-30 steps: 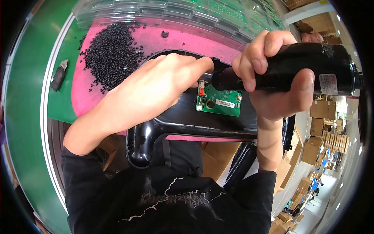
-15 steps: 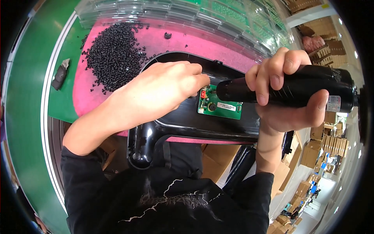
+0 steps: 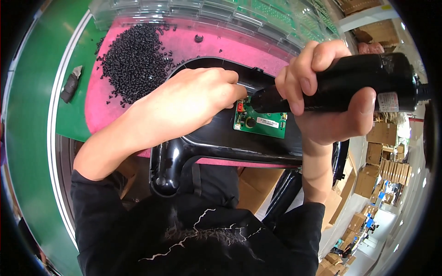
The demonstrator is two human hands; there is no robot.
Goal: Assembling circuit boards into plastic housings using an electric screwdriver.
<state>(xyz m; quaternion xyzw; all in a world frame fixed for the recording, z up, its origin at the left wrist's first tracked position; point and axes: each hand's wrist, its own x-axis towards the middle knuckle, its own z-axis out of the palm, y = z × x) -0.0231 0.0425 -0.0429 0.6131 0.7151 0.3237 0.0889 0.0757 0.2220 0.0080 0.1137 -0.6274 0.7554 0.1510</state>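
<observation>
A glossy black plastic housing lies on a pink mat in front of me. A small green circuit board sits inside it. My right hand is wrapped around a black electric screwdriver, whose tip points left at the board's upper left corner. My left hand rests on the housing, fingertips pinched at that same corner beside the driver's tip. What the fingertips pinch is hidden.
A heap of small black screws lies on the mat's far left. A clear plastic tray holding green boards runs along the far edge. A dark tool lies on the green bench surface. Cardboard boxes stand at right.
My right hand has brought the screwdriver lower and to the right, with its tip staying at the board's corner. My left hand keeps its place on the housing.
</observation>
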